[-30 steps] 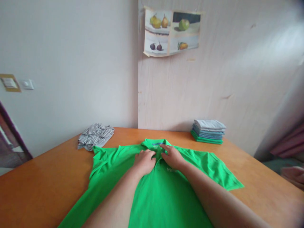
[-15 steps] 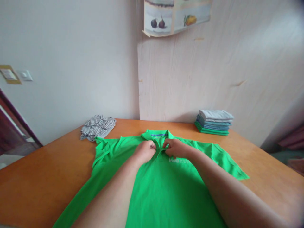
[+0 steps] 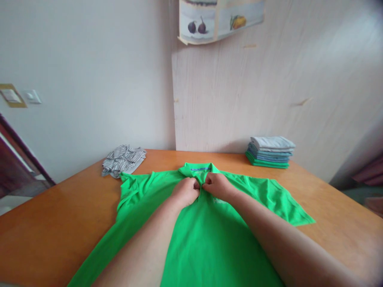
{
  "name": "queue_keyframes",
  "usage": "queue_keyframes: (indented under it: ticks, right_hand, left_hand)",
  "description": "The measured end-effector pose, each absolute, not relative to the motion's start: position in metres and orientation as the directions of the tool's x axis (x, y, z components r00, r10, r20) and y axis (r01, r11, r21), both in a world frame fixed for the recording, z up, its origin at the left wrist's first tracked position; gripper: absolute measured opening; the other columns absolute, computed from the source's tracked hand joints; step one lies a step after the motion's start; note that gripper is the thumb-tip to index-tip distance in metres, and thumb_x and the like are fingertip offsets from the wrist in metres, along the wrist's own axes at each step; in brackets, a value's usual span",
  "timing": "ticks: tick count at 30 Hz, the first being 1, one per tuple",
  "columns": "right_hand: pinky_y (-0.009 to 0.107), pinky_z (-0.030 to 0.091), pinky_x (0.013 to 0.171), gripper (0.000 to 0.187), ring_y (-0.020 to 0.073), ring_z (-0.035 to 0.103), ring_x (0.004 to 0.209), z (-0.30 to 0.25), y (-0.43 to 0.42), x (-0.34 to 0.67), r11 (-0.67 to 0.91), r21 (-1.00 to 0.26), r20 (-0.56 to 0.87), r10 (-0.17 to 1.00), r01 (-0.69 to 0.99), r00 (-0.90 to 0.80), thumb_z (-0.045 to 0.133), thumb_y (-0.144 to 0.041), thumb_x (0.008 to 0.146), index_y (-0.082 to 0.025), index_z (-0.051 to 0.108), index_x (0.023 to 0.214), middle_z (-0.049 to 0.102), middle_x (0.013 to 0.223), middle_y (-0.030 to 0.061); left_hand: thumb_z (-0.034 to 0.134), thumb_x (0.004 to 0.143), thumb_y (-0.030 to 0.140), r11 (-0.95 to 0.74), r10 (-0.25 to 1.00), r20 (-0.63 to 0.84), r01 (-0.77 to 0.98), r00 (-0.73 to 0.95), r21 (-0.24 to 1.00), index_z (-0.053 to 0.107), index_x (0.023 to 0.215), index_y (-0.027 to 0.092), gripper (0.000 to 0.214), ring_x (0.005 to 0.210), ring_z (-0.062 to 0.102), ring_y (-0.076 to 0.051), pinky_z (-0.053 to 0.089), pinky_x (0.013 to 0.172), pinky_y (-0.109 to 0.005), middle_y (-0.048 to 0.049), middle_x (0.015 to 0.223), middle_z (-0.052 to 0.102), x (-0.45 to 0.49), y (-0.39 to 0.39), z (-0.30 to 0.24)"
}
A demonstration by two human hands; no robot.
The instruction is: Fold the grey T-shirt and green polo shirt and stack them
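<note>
1. Green polo shirt (image 3: 206, 243), spread on table (image 3: 60, 211); likely light, soft, limp; best held by placket (image 3: 200, 196) edges.
2. Left hand (image 3: 187, 192): fingers curled, pinching placket.
3. Right hand (image 3: 218, 185): likewise pinching, just alongside, below collar (image 3: 186, 171).

Found shirt (image 3: 206, 239) laid across table (image 3: 68, 207), with collar (image 3: 185, 170) toward wall panel (image 3: 215, 103). Observed left hand (image 3: 187, 192) and right hand (image 3: 220, 185) at placket (image 3: 200, 196), side by side just before collar. Noted cloth bundle (image 3: 124, 160) at table's left rear (just behind one sleeve (image 3: 129, 189)), clothes stack (image 3: 269, 153) at right rear, well apart from bundle, and picture sheet (image 3: 200, 32) on wall panel above.
</note>
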State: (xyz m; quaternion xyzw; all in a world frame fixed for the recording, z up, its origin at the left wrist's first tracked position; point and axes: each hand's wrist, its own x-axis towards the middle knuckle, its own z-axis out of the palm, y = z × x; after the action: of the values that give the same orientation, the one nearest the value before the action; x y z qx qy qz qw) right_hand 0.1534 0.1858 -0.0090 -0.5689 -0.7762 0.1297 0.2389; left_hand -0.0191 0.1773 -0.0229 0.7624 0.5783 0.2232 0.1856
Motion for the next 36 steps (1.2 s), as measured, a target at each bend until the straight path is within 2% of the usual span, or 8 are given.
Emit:
queue_keyframes:
  ticks: [3,7,12,22,26,29,32,36]
  right_hand:
    - [0.021,0.034,0.053,0.007,0.0125,0.057,0.061,-0.006,0.184,0.154,0.294,-0.508,0.126,0.955,0.810,-0.267,0.065,-0.018,0.076,-0.020,0.065,0.069,0.063,0.062,-0.0016]
    - [0.020,0.038,0.048,0.010,0.0109,0.058,0.048,-0.002,0.179,0.151,0.202,-0.651,0.026,0.969,0.732,-0.245,0.061,-0.015,0.078,-0.019,0.069,0.079,0.063,0.059,-0.0033]
    - [0.019,0.041,0.046,0.010,0.0109,0.060,0.048,0.001,0.176,0.147,0.174,-0.752,0.038,0.974,0.636,-0.222,0.061,-0.011,0.078,-0.019,0.067,0.081,0.061,0.057,-0.0047]
    - [0.020,0.038,0.048,0.006,0.0096,0.053,0.051,-0.001,0.180,0.147,0.283,-0.762,0.154,0.953,0.582,-0.261,0.065,-0.012,0.075,-0.018,0.064,0.077,0.054,0.058,-0.0063]
    - [0.021,0.036,0.050,0.008,0.0098,0.052,0.054,-0.004,0.181,0.147,0.342,-0.722,0.206,0.936,0.602,-0.285,0.066,-0.012,0.073,-0.018,0.064,0.078,0.054,0.059,-0.0066]
    - [0.020,0.036,0.051,0.010,0.0096,0.052,0.055,-0.005,0.180,0.146,0.344,-0.718,0.204,0.935,0.605,-0.290,0.065,-0.010,0.072,-0.018,0.062,0.076,0.055,0.059,-0.0066]
    - [0.020,0.037,0.051,0.010,0.0102,0.055,0.056,-0.005,0.179,0.145,0.336,-0.720,0.192,0.937,0.607,-0.291,0.064,-0.010,0.073,-0.018,0.061,0.076,0.058,0.060,-0.0057]
    - [0.020,0.040,0.050,0.010,0.0110,0.058,0.055,-0.003,0.177,0.142,0.280,-0.772,0.121,0.946,0.570,-0.301,0.063,-0.009,0.074,-0.018,0.060,0.076,0.060,0.060,-0.0047]
  left_hand:
    - [0.061,0.072,0.017,-0.263,0.965,0.144,0.804,0.220,0.534,0.069,0.078,0.020,0.011,0.075,0.064,-0.021,0.040,0.062,-0.027,-0.0055,0.082,0.073,-0.017,0.177,-0.023]
    - [0.058,0.076,0.017,-0.269,0.963,0.183,0.792,0.200,0.548,0.067,0.077,0.020,0.010,0.076,0.063,-0.022,0.040,0.064,-0.028,-0.0069,0.082,0.072,-0.016,0.177,-0.021]
    - [0.053,0.082,0.015,-0.276,0.960,0.213,0.725,0.181,0.631,0.064,0.079,0.018,0.012,0.077,0.063,-0.020,0.042,0.067,-0.026,-0.0060,0.081,0.071,-0.015,0.181,-0.019]
    - [0.053,0.081,0.013,-0.199,0.980,0.161,0.578,0.118,0.792,0.063,0.079,0.016,0.011,0.069,0.059,-0.016,0.043,0.063,-0.024,-0.0027,0.071,0.066,-0.013,0.172,-0.013]
    - [0.053,0.078,0.008,-0.088,0.992,0.041,0.426,0.118,0.900,0.061,0.078,0.017,0.012,0.058,0.054,-0.012,0.041,0.055,-0.022,0.0015,0.062,0.059,-0.012,0.168,-0.008]
    - [0.054,0.074,0.005,-0.015,0.993,-0.021,0.305,0.113,0.952,0.060,0.075,0.016,0.013,0.055,0.053,-0.011,0.041,0.053,-0.021,0.0023,0.061,0.057,-0.011,0.164,-0.003]
    - [0.057,0.075,0.010,0.024,0.994,-0.048,0.234,0.099,0.972,0.060,0.074,0.016,0.006,0.056,0.054,-0.011,0.044,0.055,-0.021,0.0018,0.062,0.057,-0.010,0.160,0.002]
    - [0.060,0.073,0.013,0.056,0.996,-0.069,0.221,0.052,0.974,0.061,0.074,0.016,0.003,0.055,0.053,-0.011,0.044,0.055,-0.022,0.0022,0.061,0.057,-0.010,0.159,0.001]
